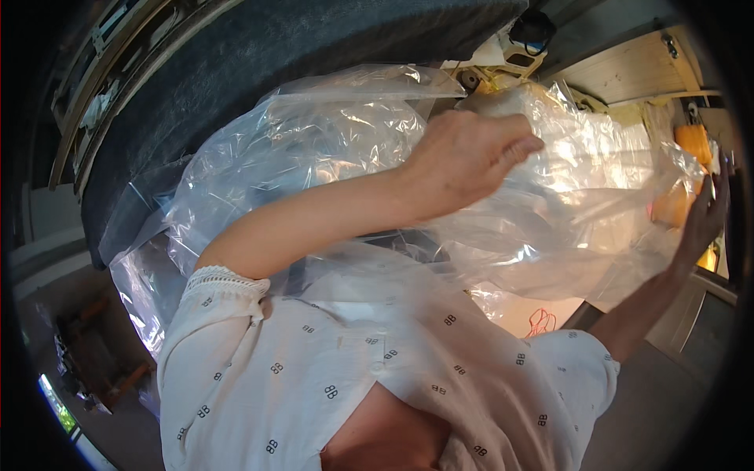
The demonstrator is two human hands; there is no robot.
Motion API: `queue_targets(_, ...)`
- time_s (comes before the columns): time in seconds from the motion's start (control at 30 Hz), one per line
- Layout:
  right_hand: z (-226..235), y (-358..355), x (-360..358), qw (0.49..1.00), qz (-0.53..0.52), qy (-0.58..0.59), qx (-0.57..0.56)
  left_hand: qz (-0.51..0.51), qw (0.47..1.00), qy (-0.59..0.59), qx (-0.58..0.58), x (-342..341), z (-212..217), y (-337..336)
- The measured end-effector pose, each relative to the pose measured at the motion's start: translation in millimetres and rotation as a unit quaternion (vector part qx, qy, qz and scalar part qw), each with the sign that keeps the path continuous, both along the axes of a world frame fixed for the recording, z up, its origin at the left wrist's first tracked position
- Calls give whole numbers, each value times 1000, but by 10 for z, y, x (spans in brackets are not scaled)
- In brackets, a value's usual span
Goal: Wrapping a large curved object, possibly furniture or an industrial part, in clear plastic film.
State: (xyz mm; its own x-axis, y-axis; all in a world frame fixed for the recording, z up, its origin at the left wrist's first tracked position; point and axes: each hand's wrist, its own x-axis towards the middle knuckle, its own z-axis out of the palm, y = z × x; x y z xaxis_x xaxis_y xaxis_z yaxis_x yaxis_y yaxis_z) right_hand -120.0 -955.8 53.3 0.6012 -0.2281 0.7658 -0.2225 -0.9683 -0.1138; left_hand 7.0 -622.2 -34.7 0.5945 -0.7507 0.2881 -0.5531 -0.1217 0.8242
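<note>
- Clear plastic sheet point(314, 141) lies crumpled over the dark cloth point(228, 71).
- Left hand point(475, 161): fingers curled inward above it; whether they grip plastic, I can't tell.
- Right hand point(705, 216): fingers extended near its right edge; grip unclear.

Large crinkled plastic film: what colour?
The large crinkled plastic film looks clear and colourless, with bright glints; best in the head view.

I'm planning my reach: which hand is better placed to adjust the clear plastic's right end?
Probably the right hand: it is beside the right end of the clear plastic, fingers spread. The left hand is farther left, curled.
</note>
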Motion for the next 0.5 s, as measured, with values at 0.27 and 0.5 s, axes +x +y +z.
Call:
queue_targets(0.27, -919, 1617, 756, 674, 325, 413, 519, -20, 997, 62, 37, 568, 241, 611)
queue_targets(0.5, -2339, -1773, -3136, 509, -447, 735, 22, 127, 951, -126, 253, 1286, 148, 1721)
